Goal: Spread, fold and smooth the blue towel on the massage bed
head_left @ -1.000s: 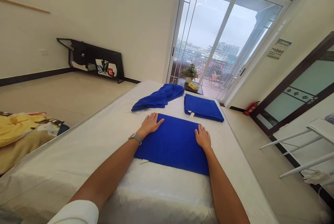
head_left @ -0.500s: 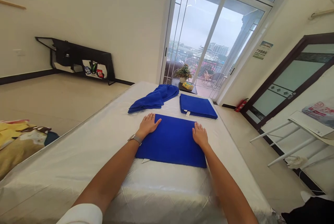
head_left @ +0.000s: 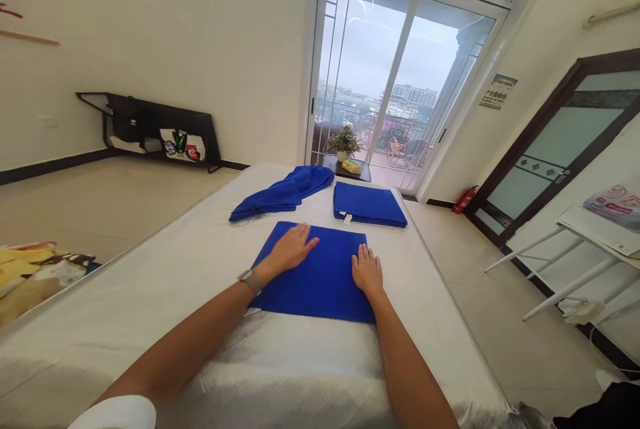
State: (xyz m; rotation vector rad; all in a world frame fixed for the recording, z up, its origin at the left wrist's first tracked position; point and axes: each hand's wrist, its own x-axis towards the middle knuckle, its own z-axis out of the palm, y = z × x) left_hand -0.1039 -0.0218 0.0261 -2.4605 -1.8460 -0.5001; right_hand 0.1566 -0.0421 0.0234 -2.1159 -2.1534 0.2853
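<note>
A blue folded cloth (head_left: 315, 282) lies flat near the front of the plastic-covered mattress (head_left: 195, 269), a white tag showing at its near left corner. Over the cloth's upper left part is my left hand (head_left: 293, 247), fingers stretched and slightly blurred; whether it touches the fabric I cannot tell. My right hand (head_left: 367, 270) rests flat along the right edge, fingers extended. Beyond them sits a neat stack of folded blue cloths (head_left: 370, 203) with a white tag. To its left are loose, crumpled blue cloths (head_left: 285, 192).
A small dark table (head_left: 363, 172) with a potted plant (head_left: 345, 142) and a yellow packet (head_left: 353, 167) stands past the mattress, before the sliding glass door. At left are a black rack (head_left: 165, 125) and a fabric pile (head_left: 40, 279); at right, a white stool (head_left: 595, 232).
My left hand has moved inward from the cloth's left edge onto its upper left part. The right hand stays at the right edge. The view has shifted slightly.
</note>
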